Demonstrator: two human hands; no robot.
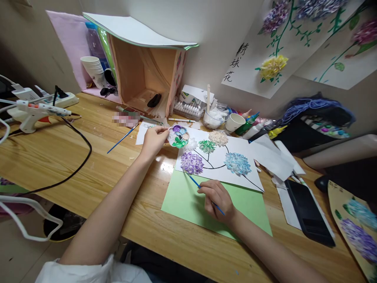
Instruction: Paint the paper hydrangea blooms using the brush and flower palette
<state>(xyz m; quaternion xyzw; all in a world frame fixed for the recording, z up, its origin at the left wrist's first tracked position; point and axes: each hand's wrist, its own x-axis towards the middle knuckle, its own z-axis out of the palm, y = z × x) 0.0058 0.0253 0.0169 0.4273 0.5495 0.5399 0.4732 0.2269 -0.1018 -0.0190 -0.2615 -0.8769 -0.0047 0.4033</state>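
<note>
Between the thumb and fingers of my left hand [155,138] is a round paint palette [179,136] with purple, blue and green paint in its wells. My right hand [217,199] grips a thin blue paintbrush [193,181], its tip close to the purple flower [192,162]; I cannot tell whether they touch. That flower is on a white sheet [216,173] with drawn black stems, along with a green flower [207,146], a blue flower [238,163], a beige flower [218,137] and a white flower [191,145]. Beneath lies a green sheet [188,198].
A second blue brush [122,138] lies on the wooden table [144,220]. A hot glue gun [38,112] with a black cable stands left. Behind are an open box [144,70], a paper cup [235,122] and paint bottles [247,125]. A phone [309,212] lies at right.
</note>
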